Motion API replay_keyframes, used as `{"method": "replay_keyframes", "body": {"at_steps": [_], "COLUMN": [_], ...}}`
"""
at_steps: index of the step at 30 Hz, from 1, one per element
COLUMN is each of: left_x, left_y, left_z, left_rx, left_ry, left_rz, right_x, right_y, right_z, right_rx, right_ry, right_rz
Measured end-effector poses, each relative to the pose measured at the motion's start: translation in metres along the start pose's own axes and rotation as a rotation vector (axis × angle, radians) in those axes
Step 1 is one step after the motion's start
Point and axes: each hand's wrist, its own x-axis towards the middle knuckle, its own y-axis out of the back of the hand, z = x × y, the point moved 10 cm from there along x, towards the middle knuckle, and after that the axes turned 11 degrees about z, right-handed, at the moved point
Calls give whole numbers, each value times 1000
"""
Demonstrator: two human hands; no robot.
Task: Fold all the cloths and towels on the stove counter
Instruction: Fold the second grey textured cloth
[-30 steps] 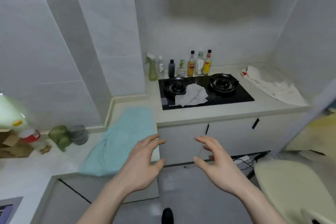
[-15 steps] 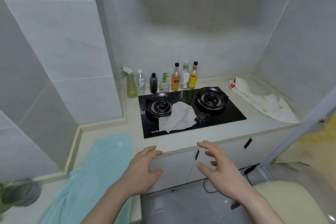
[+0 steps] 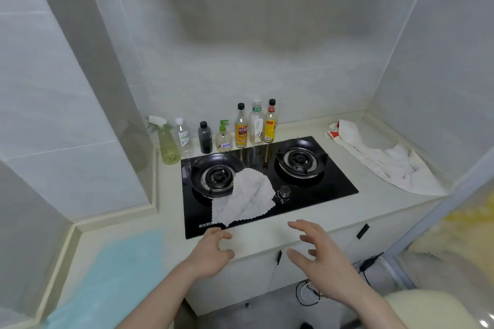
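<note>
Nothing folded yet: white cloth (image 3: 244,199) crumpled on stove (image 3: 270,187), towel (image 3: 385,160) heaped on worktop (image 3: 374,195). I see both grips empty, left hand (image 3: 212,252) and right hand (image 3: 320,254) spread.

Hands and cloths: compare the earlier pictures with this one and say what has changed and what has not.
Both hands have moved forward to the stove's front edge. The left hand now has its fingertips just short of the white cloth on the stove; the right hand hovers open beside it. Neither holds anything. The white cloth, the blue towel, the white towel and the bottles lie as before.
</note>
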Motion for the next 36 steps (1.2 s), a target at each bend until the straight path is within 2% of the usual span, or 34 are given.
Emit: {"method": "replay_keyframes", "body": {"at_steps": [6,10,14,20,27,32,36], "left_x": [72,107,128,135,136,145,138], "left_y": [-29,-40,-51,-67,-61,-44,-17], "left_z": [-7,-17,-17,-27,-26,-24,9], "left_rx": [18,130,159,248,436,344,121], "left_ry": [217,385,452,429,385,309,184], "left_rz": [53,105,101,62,20,70,253], "right_x": [76,125,163,194,202,195,189], "right_y": [23,53,72,75,43,27,17], "right_z": [28,56,71,82,80,76,68], "right_rx": [-16,-47,-70,-35,-35,-72,-64], "right_ry": [15,7,40,42,32,33,40], "right_rz": [-154,-202,-254,-306,-372,-394,-375]}}
